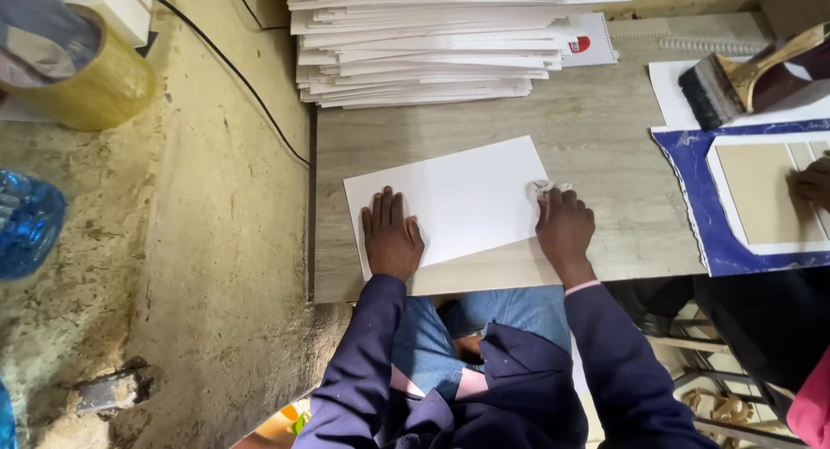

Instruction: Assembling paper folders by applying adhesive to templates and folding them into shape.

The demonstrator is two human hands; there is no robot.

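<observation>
My left hand [391, 238] lies flat and open, palm down, fingers together, pressing on the lower left part of a white sheet [458, 194] that rests slightly tilted on the grey wooden board [596, 129] in front of me. My right hand [564, 226] sits at the sheet's right edge, at about three o'clock from the left hand, its fingers curled around a small crumpled white rag [546, 188] that touches the sheet's edge. The sheet itself is near the board's front edge, between my two hands, its far corner pointing toward one o'clock. At twelve o'clock from the sheet, well apart from it, stands a tall stack of white sheets [432, 43]. At about two o'clock, near the board's right end, a wide brush [735, 77] with a wooden handle lies on another white paper. At three o'clock from my right hand lies a blue cover [683, 198] with a tan card glued on it, and another person's hand [814, 181] rests on that card at the frame's edge. Off the board, at ten o'clock, a roll of yellowish tape [78, 64] sits on the rough concrete floor [207, 242], with a blue plastic bottle [26, 224] at nine o'clock and a black cable [233, 69] running across the floor toward the board's left edge. My dark blue sleeves and jeans show at six o'clock.
</observation>
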